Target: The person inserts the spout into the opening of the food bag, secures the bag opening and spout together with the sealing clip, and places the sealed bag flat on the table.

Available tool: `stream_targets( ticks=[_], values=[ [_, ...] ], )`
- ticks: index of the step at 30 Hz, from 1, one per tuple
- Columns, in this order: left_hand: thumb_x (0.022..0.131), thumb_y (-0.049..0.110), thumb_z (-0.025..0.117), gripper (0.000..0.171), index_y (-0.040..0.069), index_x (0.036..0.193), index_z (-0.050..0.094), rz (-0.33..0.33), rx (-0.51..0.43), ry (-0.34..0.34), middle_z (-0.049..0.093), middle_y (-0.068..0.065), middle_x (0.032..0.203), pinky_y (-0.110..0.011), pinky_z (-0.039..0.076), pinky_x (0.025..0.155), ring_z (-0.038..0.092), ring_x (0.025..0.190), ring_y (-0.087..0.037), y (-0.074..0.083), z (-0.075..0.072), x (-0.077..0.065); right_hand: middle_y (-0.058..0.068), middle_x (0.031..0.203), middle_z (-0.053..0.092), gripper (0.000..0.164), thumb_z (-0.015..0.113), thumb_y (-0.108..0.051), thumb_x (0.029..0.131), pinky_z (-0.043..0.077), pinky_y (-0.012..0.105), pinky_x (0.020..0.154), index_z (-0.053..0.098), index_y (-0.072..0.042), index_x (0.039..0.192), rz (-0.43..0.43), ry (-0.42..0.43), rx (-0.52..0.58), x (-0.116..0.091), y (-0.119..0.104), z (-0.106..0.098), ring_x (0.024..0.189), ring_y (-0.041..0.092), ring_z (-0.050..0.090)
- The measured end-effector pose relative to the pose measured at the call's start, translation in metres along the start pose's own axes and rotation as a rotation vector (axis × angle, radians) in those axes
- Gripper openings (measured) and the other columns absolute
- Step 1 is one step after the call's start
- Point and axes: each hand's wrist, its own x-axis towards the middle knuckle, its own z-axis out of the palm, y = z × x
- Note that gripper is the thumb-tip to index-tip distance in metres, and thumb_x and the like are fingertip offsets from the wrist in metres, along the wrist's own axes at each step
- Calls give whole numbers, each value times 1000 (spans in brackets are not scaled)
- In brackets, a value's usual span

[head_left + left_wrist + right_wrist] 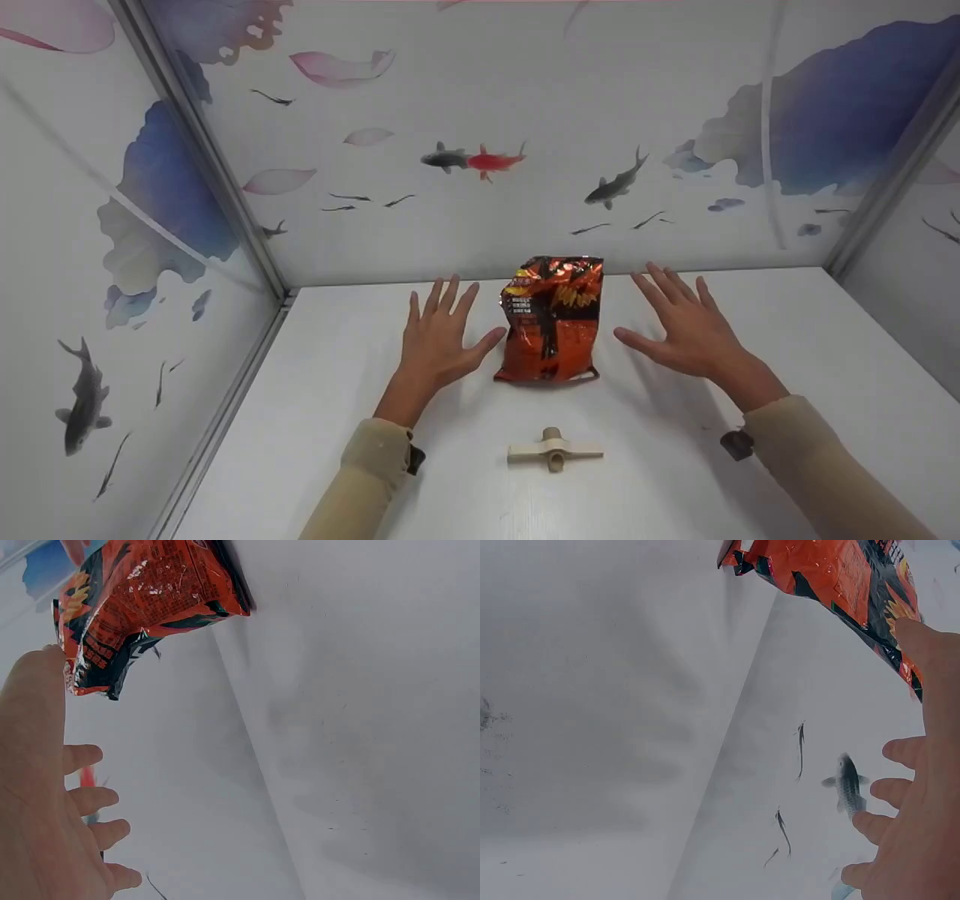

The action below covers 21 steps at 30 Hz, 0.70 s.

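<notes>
Orange-and-black bag [555,334] stands on the white table [330,375], I observe remotely, between left hand [437,341] and right hand [694,334], fingers of both spread wide (left thumb's contact I cannot confirm).

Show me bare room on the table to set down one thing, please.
Bare table lies between the left wall and left hand, and between the right hand and right wall. Crowded: the middle, where the bag sits between the hands, the cross piece in front.
</notes>
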Motion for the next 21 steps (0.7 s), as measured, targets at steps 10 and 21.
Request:
stream_targets(
  ticks=[10, 21],
  values=[
    [101, 81, 44, 88, 29, 171, 33, 40, -25, 54, 31, -7, 179, -63, 20, 135, 26, 168, -31, 3, -3, -15, 14, 181, 24, 95, 63, -70, 99, 11, 75, 131, 28, -22, 173, -48, 49, 15, -9, -9, 3, 165, 43, 25],
    [102, 79, 45, 86, 29, 170, 35, 81, -45, 74, 34, -4, 178, -60, 25, 135, 32, 166, -29, 9, -6, -31, 12, 179, 30, 93, 67, -67, 99, 17, 74, 131, 29, -24, 172, -73, 65, 45, -19, -18, 9, 164, 41, 30]
  ],
)
